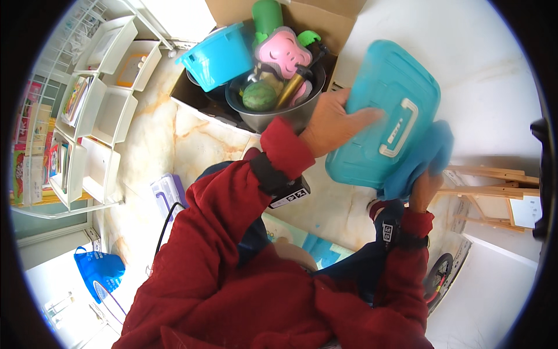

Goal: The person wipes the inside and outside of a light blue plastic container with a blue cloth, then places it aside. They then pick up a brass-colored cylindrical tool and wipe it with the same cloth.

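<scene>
Head view, going left to right: way off to the left of the left fingers there's a white rack of bins (pixel 110 119). Closer in, just beyond those fingertips and a bit left, a cardboard box (pixel 325 14) holds a bright blue tub (pixel 216 63) and a metal bowl (pixel 260 121) full of odds and ends.

Then the left hand (pixel 329 129) itself: thumb flat on the near face of a teal lid (pixel 363 142), other fingers tucked behind its left edge, so it's basically a pinch. Can't tell how those hidden fingers are spread. The lid is up off the floor, right of the left thumb, tilted, with its long axis running from lower left to upper right. Its white handle (pixel 399 128) is on the long side away from the thumb, handle face toward the camera.

Next, a blue cloth (pixel 423 157) bunched up in the right hand (pixel 427 189), fingers mostly buried in it, pressed around the lid's lower right edge. Pretty blurry there. My guess is a wiping step; next move calls for a steady left pinch and flat cloth pressure. Right of those fingers: some wooden framing (pixel 494 192).
</scene>
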{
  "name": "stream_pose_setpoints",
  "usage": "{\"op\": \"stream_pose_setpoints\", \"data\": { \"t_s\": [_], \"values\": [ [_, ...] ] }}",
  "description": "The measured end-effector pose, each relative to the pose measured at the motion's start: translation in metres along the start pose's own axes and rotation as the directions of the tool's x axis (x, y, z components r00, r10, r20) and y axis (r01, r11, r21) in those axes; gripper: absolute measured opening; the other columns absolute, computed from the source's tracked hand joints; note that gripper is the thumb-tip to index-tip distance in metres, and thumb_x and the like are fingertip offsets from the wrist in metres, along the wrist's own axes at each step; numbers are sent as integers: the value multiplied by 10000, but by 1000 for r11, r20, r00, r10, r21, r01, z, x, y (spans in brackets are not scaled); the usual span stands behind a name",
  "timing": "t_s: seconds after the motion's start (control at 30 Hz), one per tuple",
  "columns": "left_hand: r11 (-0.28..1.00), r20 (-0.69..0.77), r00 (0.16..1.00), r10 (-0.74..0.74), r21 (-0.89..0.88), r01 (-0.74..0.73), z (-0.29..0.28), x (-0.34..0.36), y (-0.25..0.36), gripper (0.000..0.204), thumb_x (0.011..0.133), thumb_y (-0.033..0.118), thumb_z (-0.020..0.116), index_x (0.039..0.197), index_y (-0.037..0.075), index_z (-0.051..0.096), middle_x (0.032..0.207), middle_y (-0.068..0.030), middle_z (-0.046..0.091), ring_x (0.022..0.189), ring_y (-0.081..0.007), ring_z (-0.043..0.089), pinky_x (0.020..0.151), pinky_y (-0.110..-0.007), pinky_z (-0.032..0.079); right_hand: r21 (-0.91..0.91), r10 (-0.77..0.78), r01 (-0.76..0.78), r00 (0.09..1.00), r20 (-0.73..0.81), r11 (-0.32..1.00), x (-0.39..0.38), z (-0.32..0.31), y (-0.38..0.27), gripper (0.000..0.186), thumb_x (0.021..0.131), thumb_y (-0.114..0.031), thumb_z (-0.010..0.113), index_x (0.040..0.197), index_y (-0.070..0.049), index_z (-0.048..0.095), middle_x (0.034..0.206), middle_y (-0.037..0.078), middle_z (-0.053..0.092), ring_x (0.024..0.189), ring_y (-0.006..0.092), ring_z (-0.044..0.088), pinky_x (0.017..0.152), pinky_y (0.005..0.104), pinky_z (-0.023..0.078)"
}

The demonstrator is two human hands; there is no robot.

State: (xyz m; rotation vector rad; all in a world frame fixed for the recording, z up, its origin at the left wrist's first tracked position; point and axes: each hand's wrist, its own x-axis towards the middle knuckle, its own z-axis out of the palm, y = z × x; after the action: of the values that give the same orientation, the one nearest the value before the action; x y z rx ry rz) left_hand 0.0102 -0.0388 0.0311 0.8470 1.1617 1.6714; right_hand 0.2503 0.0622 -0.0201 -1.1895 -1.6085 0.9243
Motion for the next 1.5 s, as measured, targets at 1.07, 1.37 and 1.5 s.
{"op": "stream_pose_setpoints", "data": {
  "t_s": [1.07,1.37,1.5],
  "values": [
    [862,322,830,-455,393,320,31,-24,-62,796,868,418,598,1440,39,196,1289,-200,479,1167,-282,495,979,-363,412,456,123,-370,866,485,810,-52,-59,-25,318,955,-225,485,1172,5,510,1099,98,589,956,166,573,799,307,496],
    [919,-26,966,-257,301,253,23,-15,-68,673,884,423,567,1391,47,333,1280,-196,496,1121,-238,525,943,-341,418,314,224,-480,772,595,820,-65,9,-19,294,942,-213,517,1095,32,568,1017,86,624,899,150,576,778,305,480],
    [944,14,958,-288,174,281,17,-8,-70,587,917,387,516,1370,40,378,1200,-169,548,1047,-213,553,904,-318,433,272,119,-332,802,585,903,-71,53,-27,312,944,-230,526,1070,47,593,1006,92,638,906,153,579,787,313,472]
  ]
}}
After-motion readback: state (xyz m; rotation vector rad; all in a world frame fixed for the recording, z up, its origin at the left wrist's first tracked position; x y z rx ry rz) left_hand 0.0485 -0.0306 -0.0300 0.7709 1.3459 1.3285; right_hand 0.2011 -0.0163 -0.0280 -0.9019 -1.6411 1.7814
